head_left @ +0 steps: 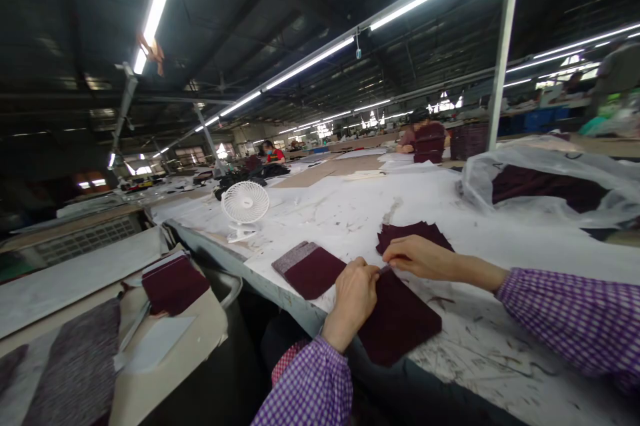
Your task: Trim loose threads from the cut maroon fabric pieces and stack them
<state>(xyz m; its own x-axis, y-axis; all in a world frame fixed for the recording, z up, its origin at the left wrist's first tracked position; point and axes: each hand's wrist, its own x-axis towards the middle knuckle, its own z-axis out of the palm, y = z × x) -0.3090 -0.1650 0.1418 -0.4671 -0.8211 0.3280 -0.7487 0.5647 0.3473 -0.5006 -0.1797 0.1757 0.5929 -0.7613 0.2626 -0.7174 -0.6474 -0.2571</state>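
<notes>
From the head camera, the white clip fan [245,203] stands near the left edge of the white-covered bench [330,205], and places here are told from it. Well to the fan's right, a clear plastic bag [535,213] lies on the bench with its mouth open, and dark maroon fabric [547,187] shows inside. Far beyond the fan, to the right, are blue shapes [546,119] that look like bins; their contents cannot be made out. The fan's hub carries a small mark, and the bag has a few dark marks near its upper edge; both are too indistinct to read.

To the right of the fan and nearer the wearer, a dark maroon cloth piece [400,319] lies partly over the bench's front edge. The left hand [351,299] has its fingers bent and closed on the upper edge of this cloth; the right hand [417,257] pinches the same edge, thumb and forefinger together. Between the fan and the left hand sits a grey-and-maroon pile [317,271], while a fanned maroon pile [417,233] lies farther right of the fan, just behind the right hand.

Left of the fan and nearer the wearer, a beige board [207,329] bears a maroon stack [176,285], a pale sheet [159,345] and grey woven cloth [77,363].
</notes>
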